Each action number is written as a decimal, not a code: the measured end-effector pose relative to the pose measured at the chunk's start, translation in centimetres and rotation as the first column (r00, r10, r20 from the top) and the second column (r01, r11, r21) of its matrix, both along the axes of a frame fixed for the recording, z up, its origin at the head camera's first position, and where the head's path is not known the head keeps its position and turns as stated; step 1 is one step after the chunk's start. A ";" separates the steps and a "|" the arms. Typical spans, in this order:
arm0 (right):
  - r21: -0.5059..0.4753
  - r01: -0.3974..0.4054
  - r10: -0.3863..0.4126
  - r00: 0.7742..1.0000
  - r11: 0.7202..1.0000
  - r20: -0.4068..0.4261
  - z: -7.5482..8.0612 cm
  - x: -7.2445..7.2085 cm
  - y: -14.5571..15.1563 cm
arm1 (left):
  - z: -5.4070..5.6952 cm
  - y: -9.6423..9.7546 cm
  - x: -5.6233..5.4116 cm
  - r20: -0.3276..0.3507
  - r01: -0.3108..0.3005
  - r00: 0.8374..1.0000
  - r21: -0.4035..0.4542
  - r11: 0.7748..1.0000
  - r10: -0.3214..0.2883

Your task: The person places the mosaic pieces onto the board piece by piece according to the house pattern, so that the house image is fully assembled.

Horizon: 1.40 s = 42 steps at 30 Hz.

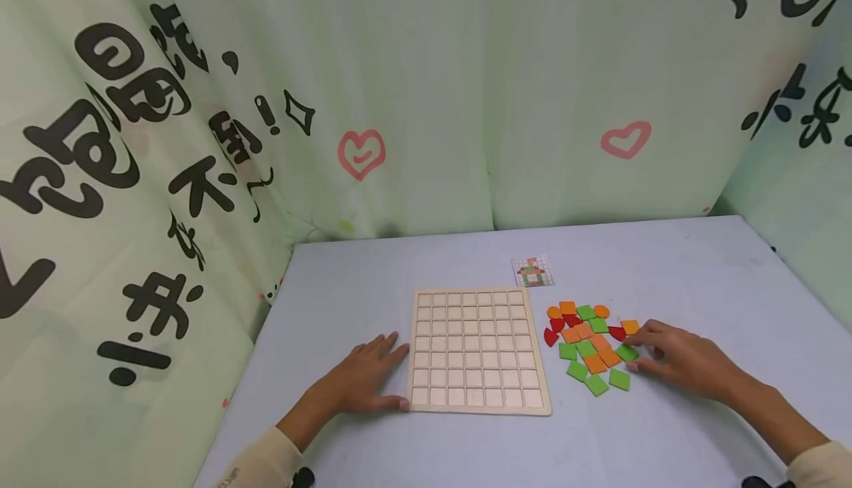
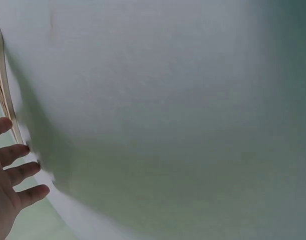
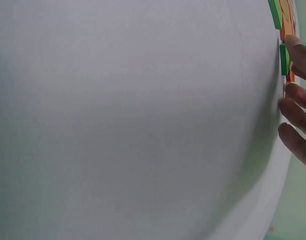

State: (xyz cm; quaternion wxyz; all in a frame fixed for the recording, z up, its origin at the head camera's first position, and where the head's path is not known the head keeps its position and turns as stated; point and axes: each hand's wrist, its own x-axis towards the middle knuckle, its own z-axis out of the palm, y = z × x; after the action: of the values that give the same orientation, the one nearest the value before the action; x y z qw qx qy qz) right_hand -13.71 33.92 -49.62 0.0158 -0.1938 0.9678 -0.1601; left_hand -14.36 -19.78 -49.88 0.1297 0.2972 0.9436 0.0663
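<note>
A wooden board (image 1: 476,351) with a grid of square recesses lies flat on the table. Beside its left edge rests my left hand (image 1: 362,375), fingers spread and thumb at the lower left corner; in the left wrist view its fingers (image 2: 22,173) reach toward the board's rim (image 2: 3,75). Right of the board lie several loose flat pieces: green tiles (image 1: 595,385), orange tiles (image 1: 594,364), orange discs (image 1: 554,312) and red wedges (image 1: 550,337). At their right side is my right hand (image 1: 692,362), thumb and forefinger either side of a green tile (image 1: 627,353); whether they touch it is unclear.
A small card (image 1: 532,270) printed with a coloured grid figure lies behind the board. The pale table (image 1: 373,273) ends against a light green curtain (image 1: 426,89) with black writing and pink hearts. More curtain hangs on both sides.
</note>
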 end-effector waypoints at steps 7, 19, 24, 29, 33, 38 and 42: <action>-0.018 0.008 -0.008 1.000 1.000 0.020 -0.4 -0.3 -0.2 | -0.1 0.2 -0.1 0.019 -0.025 0.999 -0.021 0.999 0.026; -0.068 0.000 0.005 0.998 0.998 0.068 -0.1 -0.7 -0.3 | -0.6 0.5 0.3 -0.052 0.012 0.998 -0.091 0.996 -0.017; -0.102 0.043 -0.031 0.993 0.994 0.111 -0.3 -0.3 -0.4 | -1.0 0.5 0.5 -0.057 0.015 0.998 -0.097 0.995 -0.020; -0.130 0.061 -0.046 0.993 0.990 0.112 -0.3 0.0 -0.4 | -1.1 0.7 0.6 -0.089 0.008 0.996 -0.092 0.996 -0.017; -0.142 0.067 -0.049 0.991 0.988 0.124 -0.3 0.0 -0.4 | -1.1 0.8 0.8 -0.102 -0.005 0.995 -0.089 0.996 -0.004; -0.144 0.069 -0.049 0.989 0.987 0.140 -0.2 -0.1 -0.3 | -1.1 0.8 0.9 -0.104 -0.012 0.995 -0.082 0.997 0.004; -0.142 0.079 -0.057 0.986 0.987 0.155 -0.3 -0.2 -0.2 | -1.1 0.9 0.9 -0.113 -0.013 0.994 -0.090 0.996 0.003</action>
State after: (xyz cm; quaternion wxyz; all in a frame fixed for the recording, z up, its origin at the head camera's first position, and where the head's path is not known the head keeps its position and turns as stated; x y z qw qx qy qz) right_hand -13.87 33.70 -49.95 0.0690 -0.1486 0.9553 -0.2460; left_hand -13.44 -18.90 -51.00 0.0896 0.2905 0.9527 0.0069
